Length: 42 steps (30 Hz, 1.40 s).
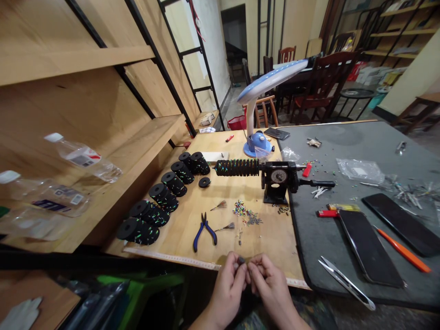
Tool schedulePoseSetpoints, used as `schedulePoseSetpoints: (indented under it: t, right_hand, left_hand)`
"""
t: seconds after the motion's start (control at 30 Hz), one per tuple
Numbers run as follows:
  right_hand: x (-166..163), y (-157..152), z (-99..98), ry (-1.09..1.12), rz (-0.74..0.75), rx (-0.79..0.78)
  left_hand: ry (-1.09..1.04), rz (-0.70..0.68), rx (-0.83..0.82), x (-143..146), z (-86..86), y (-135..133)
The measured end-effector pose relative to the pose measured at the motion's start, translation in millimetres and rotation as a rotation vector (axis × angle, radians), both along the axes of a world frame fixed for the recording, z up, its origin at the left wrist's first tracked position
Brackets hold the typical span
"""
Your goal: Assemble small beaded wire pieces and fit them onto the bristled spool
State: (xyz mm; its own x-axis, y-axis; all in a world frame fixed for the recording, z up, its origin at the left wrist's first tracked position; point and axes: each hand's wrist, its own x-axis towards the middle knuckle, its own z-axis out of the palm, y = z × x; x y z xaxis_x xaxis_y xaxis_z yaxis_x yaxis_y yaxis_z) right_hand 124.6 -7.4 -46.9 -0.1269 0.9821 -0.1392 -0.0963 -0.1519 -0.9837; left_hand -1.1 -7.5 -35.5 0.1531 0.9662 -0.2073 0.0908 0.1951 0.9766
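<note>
Both hands sit right at the bottom edge, wrists cut off by the frame: the left hand (228,286) is pinched narrow around a small dark piece (241,260), held just over the near edge of the wooden board (271,238). The right hand (271,285) has its fingers curled in tight against that same spot, but whether it's gripping the piece or something finer I honestly can't tell, the fingertips cover it. What the piece actually is, too small to make out. Just past the hands on the board lie blue-handled pliers (204,231), two little tufts (227,226) and a scatter of coloured beads (245,213). Further back stands a black crank tool (278,181) with a rod of black discs (237,167) sticking out to the left, and more black discs (154,211) run in rows along the left side. A blue desk lamp (261,96) leans over it all. Off to the right on the grey mat (360,151): silver snips (345,282), two dark phones (366,245), an orange pen (402,250), a red lighter (326,213). Plastic bottles (84,158) lie on the shelf at left, partly blurred
</note>
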Motion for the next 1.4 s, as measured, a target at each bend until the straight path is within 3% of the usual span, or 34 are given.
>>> schedulePoseSetpoints:
  t: [0.33, 0.73, 1.4]
  right_hand:
    - [-1.3, 7.7, 3.6, 0.170, -0.001, -0.247]
    - [-2.0, 11.5, -3.0, 0.378, -0.134, -0.388]
    - [0.7, 7.9, -8.8, 0.301, -0.095, -0.256]
  left_hand:
    - [0.086, -0.058, 0.039, -1.1, 0.8, 1.1]
    - [0.103, -0.110, 0.084, 4.7, 5.3, -0.8]
    - [-0.273, 0.019, -0.162, 13.9, 11.2, 7.4]
